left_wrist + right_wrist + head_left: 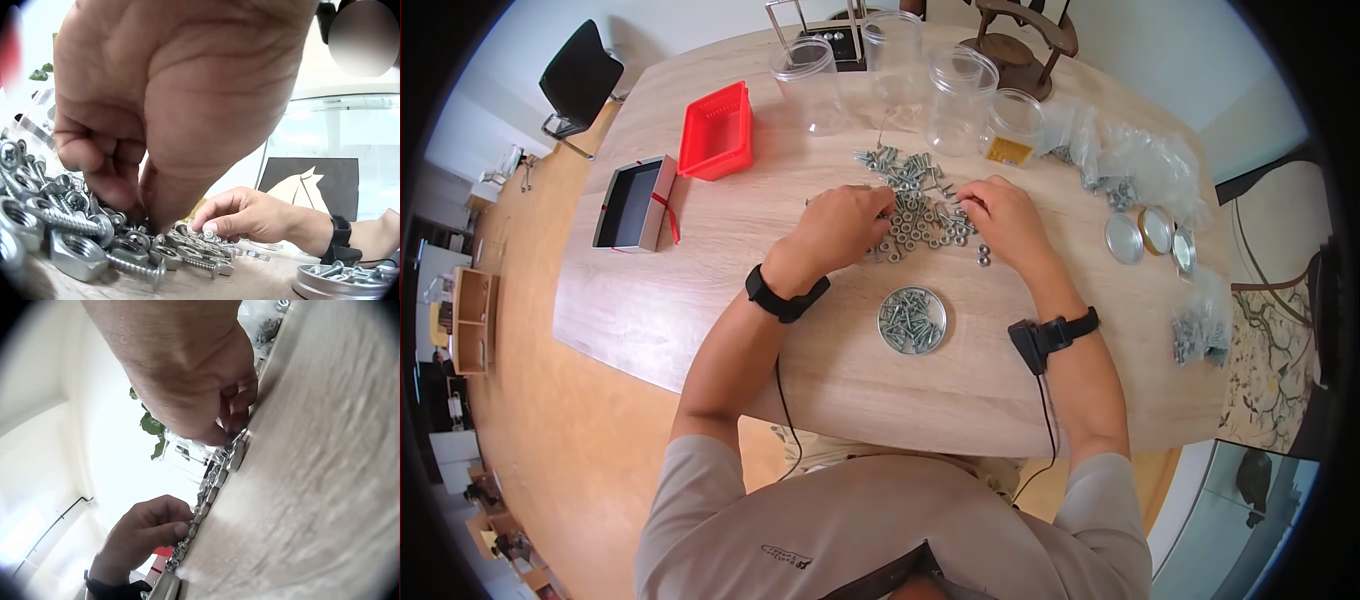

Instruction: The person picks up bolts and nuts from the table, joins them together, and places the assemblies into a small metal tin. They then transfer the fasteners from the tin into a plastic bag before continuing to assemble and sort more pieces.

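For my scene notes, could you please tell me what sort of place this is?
Probably an office or shared workroom, judging by the large wooden table, the black chair beyond it and the open shelf unit.

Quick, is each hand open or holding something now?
Left hand: fingers curled in the metal pile; can't tell if it's holding anything.
Right hand: fingers curled at the pile's edge; grip can't be told.

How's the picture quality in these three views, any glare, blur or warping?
Head view: strong wide-angle bowing of the tabletop, with black corners. Left wrist view: foreground nuts and screws fairly crisp, background washed out, a round patch at upper right blurred. Right wrist view: glaring white background, dark corners, soft wood grain.
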A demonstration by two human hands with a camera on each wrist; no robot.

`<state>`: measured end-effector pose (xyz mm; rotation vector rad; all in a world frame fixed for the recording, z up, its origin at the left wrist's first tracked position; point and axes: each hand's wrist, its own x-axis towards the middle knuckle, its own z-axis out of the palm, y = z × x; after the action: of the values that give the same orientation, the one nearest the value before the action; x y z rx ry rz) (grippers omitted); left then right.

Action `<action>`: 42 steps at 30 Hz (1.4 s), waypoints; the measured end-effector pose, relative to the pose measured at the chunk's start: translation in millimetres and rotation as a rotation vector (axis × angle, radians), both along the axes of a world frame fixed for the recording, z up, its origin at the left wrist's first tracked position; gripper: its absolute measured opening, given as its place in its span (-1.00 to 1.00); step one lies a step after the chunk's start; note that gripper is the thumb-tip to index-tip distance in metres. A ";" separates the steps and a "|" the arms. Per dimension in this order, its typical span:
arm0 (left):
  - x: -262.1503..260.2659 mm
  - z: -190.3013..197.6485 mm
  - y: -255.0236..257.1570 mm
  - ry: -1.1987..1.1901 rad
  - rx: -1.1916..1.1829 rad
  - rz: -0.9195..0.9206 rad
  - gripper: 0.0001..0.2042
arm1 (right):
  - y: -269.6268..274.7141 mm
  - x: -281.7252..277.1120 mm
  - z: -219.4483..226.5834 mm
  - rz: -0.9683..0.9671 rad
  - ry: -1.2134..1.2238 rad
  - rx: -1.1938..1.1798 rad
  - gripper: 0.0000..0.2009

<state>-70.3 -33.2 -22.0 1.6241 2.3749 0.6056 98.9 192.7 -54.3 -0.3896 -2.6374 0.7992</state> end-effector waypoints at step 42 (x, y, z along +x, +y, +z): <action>-17.3 -1.9 -3.3 0.015 0.061 -0.006 -0.85 | -36.1 15.5 62.3 0.561 -0.343 -0.405 -0.80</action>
<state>-87.5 -36.5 -23.9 1.6657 2.3838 0.6738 114.4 156.5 8.0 0.1504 -2.9309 1.5787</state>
